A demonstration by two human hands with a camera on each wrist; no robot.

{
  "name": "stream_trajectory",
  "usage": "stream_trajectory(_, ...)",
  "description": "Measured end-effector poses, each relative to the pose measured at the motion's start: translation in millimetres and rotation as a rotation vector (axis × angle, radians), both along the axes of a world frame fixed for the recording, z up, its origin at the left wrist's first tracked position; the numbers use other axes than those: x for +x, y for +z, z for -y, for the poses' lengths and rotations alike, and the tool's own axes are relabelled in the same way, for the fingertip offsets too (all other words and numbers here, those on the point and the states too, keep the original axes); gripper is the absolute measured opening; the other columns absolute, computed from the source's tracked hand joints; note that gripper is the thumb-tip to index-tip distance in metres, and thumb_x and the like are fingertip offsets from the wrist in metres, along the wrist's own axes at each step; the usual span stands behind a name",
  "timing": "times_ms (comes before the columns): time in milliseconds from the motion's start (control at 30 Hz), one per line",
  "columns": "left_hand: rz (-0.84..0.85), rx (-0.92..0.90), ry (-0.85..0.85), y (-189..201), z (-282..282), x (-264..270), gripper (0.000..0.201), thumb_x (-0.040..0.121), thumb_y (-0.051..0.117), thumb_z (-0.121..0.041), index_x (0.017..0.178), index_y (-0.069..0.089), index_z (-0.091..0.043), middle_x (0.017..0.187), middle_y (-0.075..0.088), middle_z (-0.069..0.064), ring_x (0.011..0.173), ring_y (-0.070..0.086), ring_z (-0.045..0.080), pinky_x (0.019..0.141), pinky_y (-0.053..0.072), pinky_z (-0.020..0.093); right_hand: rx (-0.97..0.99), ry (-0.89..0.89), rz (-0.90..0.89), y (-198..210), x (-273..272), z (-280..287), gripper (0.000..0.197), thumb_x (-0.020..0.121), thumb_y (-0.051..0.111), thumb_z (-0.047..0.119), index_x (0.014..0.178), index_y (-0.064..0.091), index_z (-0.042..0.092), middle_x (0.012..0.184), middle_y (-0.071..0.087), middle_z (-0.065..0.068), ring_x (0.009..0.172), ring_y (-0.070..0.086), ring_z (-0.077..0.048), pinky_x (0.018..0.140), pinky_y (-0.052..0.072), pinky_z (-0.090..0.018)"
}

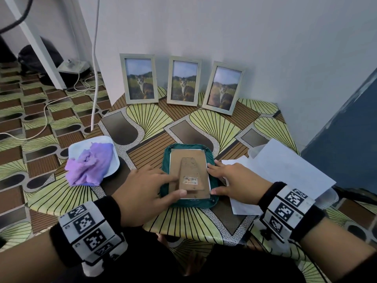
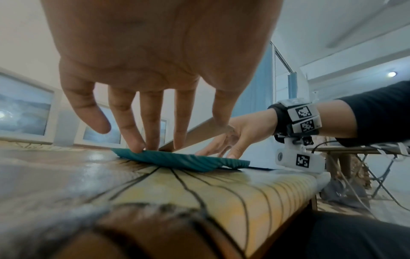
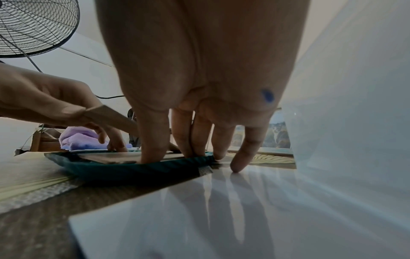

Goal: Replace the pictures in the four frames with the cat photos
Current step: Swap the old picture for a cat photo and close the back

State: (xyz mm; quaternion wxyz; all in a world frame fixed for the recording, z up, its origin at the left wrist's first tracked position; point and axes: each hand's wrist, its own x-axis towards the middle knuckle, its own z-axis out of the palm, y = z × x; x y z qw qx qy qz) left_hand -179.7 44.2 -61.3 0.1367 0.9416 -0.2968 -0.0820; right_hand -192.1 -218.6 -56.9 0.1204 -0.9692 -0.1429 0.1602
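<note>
Both hands down on 1 frame (image 1: 189,174) lying face down on a teal mat (image 1: 166,160) at the middle of the desk (image 1: 142,111). Left hand (image 1: 142,190) with fingers (image 2: 133,126) spread and nearly straight, thumb lifting the cardboard stand (image 1: 188,172) on the frame's brown back, tips pressing at the left edge. Right hand (image 1: 234,180) likewise relaxed and spread, fingers (image 3: 153,140) pressing the frame's right edge, little finger resting on white paper just beside. Neither hand curled round anything.

Beyond the fingertips, 3 frames with cat photos (image 1: 182,82) upright against the wall, side by side, the rightmost tilted. Left of the left hand, 1 white tray (image 1: 75,150) holding a crumpled purple cloth (image 1: 89,162), near but apart. Right of the right hand, several white sheets (image 1: 281,170) overlapping, exact count unclear, partly over a clear plastic container (image 1: 252,152) whose body is mostly covered.

Front of the face-down frame hidden, so its picture cannot be told. Barcode sticker (image 1: 190,179) on the stand too small to read. Cables (image 1: 61,99) on the floor to the far left, cut off at the edge; 1 fan (image 3: 33,26) partly visible in the right wrist view.
</note>
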Motion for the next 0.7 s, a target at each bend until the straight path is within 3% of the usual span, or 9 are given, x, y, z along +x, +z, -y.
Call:
stream_trajectory(200,0.028,0.123,-0.040,-1.2,-3.8,0.3,0.085,0.072,0.016,-0.092,0.130,0.054,-0.041,0.131,0.054,-0.027,0.118,0.037,0.001,0.097,0.028,0.037,-0.013,0.004,0.002,-0.7,1.1,-0.7,0.073,0.092,0.065,0.035,0.153,0.029,0.017,0.160,0.023,0.005,0.151,0.011,-0.013,0.121,0.019,-0.034)
stream_trajectory(367,-0.055,0.145,-0.082,-0.3,-7.8,-3.2,0.083,0.076,0.017,-0.086,0.142,0.041,-0.043,0.149,0.037,-0.027,0.135,0.026,-0.002,0.106,0.017,0.038,-0.031,0.005,0.012,-1.5,1.1,-1.1,0.075,0.092,0.065,0.036,0.153,0.028,0.018,0.161,0.023,0.005,0.150,0.012,-0.013,0.121,0.018,-0.032)
stream_trajectory(467,-0.061,0.141,-0.094,2.5,-11.2,-4.7,0.075,0.079,0.016,-0.082,0.142,0.037,-0.047,0.150,0.033,-0.031,0.135,0.023,-0.005,0.105,0.018,0.039,-0.024,0.005,0.028,-1.8,0.2,-2.2,0.068,0.093,0.063,0.034,0.152,0.033,0.019,0.160,0.026,0.005,0.150,0.015,-0.014,0.120,0.020,-0.034)
stream_trajectory(600,-0.058,0.097,-0.078,8.8,-21.4,1.5,0.053,0.089,0.033,-0.071,0.136,0.045,-0.050,0.136,0.048,-0.032,0.120,0.038,-0.008,0.103,0.027,0.039,0.024,-0.001,0.078,1.1,-3.1,-4.7,0.045,0.098,0.054,0.032,0.142,0.051,0.018,0.150,0.046,0.001,0.144,0.032,-0.018,0.114,0.030,-0.034)
stream_trajectory(667,-0.052,-0.050,-0.074,13.5,-25.4,6.4,0.037,0.092,0.050,-0.056,0.127,0.056,-0.046,0.114,0.064,-0.023,0.095,0.050,-0.013,0.092,0.040,0.031,0.019,-0.006,0.112,2.7,-3.8,-7.1,0.035,0.099,0.051,0.034,0.124,0.064,0.014,0.121,0.066,-0.003,0.122,0.053,-0.022,0.101,0.042,-0.039)
stream_trajectory(700,-0.056,-0.145,-0.065,14.9,-26.4,10.6,0.032,0.093,0.057,-0.046,0.124,0.061,-0.041,0.105,0.067,-0.020,0.085,0.054,-0.014,0.083,0.044,0.023,0.029,-0.026,0.133,3.7,-4.1,-8.9,0.032,0.098,0.051,0.036,0.114,0.066,0.013,0.103,0.068,-0.003,0.106,0.060,-0.021,0.091,0.046,-0.040)
